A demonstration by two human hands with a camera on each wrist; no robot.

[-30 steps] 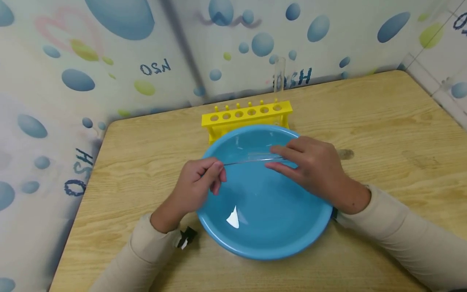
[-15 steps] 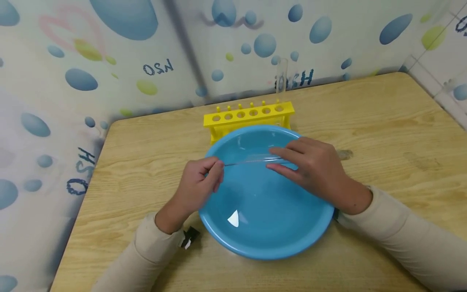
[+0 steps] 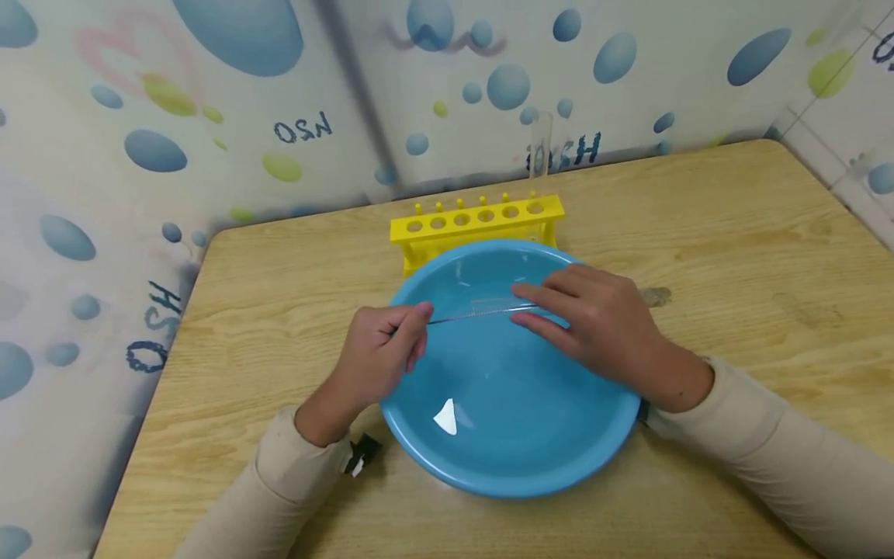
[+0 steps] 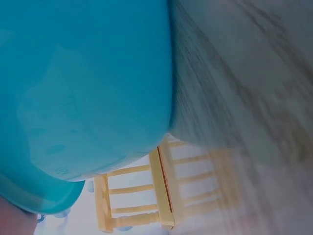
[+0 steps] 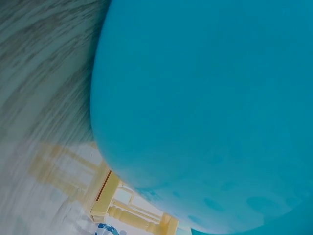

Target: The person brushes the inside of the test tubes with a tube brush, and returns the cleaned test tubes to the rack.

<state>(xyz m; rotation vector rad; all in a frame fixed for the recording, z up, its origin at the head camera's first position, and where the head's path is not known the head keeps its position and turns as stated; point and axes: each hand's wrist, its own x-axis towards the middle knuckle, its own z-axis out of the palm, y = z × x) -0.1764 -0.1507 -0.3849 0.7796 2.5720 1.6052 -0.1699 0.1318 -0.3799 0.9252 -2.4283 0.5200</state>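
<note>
Over the blue basin (image 3: 503, 404) in the head view, my left hand (image 3: 377, 349) pinches the thin twisted-wire handle of a test tube brush (image 3: 450, 318) between thumb and curled fingers. The wire runs into a clear glass test tube (image 3: 499, 305), lying nearly level above the basin. My right hand (image 3: 601, 318) holds the tube between thumb and fingers, covering its middle. Past that hand, in line with the wire, a grey-brown bristly end shows. Both wrist views show mainly the basin's outer wall (image 4: 93, 88); what the hands hold is out of sight there.
Behind the basin stands a yellow test tube rack (image 3: 482, 221), with another clear tube (image 3: 540, 151) upright in its rightmost hole. The wooden table (image 3: 279, 295) ends at a patterned wall (image 3: 230, 116). A small black object (image 3: 363, 450) sits by the left cuff.
The view has shifted slightly. My left hand's thumb has changed its position on the wire, and the tube and bristly end have shifted slightly left. Basin and rack stay put.
</note>
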